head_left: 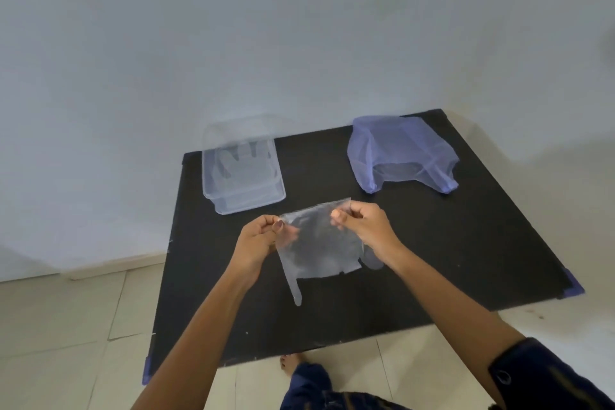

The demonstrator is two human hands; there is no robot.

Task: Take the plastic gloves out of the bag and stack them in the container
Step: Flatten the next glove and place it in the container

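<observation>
A thin clear plastic glove (319, 243) hangs above the black table (466, 243), cuff up and fingers pointing down. My left hand (259, 236) pinches its upper left corner, and my right hand (362, 226) pinches the upper right corner. The clear container (243, 173) stands at the table's back left, with clear gloves lying flat inside. A purple plastic bag (399, 153) lies at the back right, its mouth facing me.
The table sits against a pale wall. Tiled floor surrounds it on the left and front. My bare foot (293, 363) and a dark trouser leg show under the front edge. Purple corner guards (574, 286) mark the table's corners.
</observation>
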